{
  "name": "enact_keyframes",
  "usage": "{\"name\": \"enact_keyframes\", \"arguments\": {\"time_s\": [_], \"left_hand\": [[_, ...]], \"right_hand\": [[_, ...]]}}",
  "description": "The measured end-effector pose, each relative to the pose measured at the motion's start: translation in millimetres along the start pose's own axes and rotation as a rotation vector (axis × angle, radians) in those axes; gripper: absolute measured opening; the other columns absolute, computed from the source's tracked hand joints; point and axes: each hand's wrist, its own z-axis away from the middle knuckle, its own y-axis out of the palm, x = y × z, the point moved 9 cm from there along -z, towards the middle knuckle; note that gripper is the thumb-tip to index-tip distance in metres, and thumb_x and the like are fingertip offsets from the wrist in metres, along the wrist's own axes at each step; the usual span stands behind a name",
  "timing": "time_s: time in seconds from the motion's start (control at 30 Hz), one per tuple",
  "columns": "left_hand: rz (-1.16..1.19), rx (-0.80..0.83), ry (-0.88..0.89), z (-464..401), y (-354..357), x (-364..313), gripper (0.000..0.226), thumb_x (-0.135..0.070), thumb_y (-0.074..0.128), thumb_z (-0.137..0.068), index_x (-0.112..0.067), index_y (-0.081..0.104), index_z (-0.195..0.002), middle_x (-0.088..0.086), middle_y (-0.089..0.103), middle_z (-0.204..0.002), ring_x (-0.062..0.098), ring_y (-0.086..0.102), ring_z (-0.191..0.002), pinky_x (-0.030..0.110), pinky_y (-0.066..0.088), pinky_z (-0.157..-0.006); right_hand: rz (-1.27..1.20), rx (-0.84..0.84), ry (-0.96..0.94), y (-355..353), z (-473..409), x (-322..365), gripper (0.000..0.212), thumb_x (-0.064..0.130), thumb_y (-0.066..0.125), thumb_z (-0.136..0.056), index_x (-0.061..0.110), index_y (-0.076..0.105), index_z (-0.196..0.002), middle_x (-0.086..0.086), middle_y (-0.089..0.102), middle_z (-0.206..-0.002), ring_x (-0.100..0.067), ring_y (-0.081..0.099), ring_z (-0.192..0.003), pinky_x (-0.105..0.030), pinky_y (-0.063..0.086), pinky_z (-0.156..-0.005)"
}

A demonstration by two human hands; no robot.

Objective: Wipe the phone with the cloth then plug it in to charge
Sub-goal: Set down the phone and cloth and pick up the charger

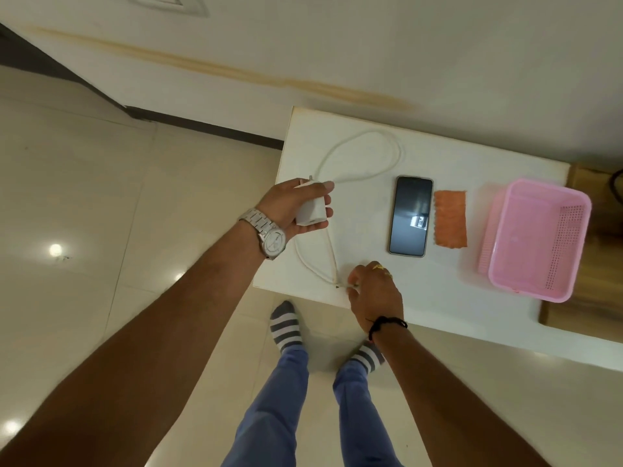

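Observation:
A dark phone (411, 215) lies face up on the white table (438, 156). An orange cloth (450, 218) lies flat just right of it, touching its edge. My left hand (293, 207) grips a white charger adapter (313, 212) above the table's left edge. A white cable (364, 156) loops across the table behind it and runs down toward the front edge. My right hand (374, 291) pinches the cable's plug end (344, 284) near the front edge, below and left of the phone.
A pink plastic basket (536, 237) stands at the table's right end. A wooden surface (593, 264) lies beyond it. A wall runs behind the table. Tiled floor and my socked feet (286, 325) are below the front edge.

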Motion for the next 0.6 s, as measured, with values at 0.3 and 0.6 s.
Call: {"name": "enact_keyframes", "arguments": {"time_s": [0.3, 0.6], "left_hand": [[0.340, 0.090, 0.034, 39.6, 20.3, -35.4, 0.021, -0.010, 0.055, -0.102, 0.000, 0.057, -0.121, 0.024, 0.070, -0.113, 0.040, 0.071, -0.105, 0.050, 0.063, -0.084], [0.345, 0.066, 0.169, 83.4, 44.6, -97.5, 0.036, -0.014, 0.062, -0.101, 0.008, 0.058, -0.128, 0.033, 0.058, -0.138, 0.037, 0.069, -0.109, 0.040, 0.065, -0.080]], "right_hand": [[-0.961, -0.070, 0.011, -104.2, 24.3, 38.0, 0.012, 0.015, 0.079, -0.084, 0.013, 0.069, -0.091, 0.009, 0.076, -0.094, -0.004, 0.070, -0.091, -0.020, 0.056, -0.082], [-1.331, -0.230, -0.020, -207.0, 30.3, 117.5, 0.013, 0.017, 0.073, -0.093, 0.020, 0.078, -0.105, 0.000, 0.079, -0.091, -0.010, 0.073, -0.081, -0.024, 0.059, -0.073]]}}
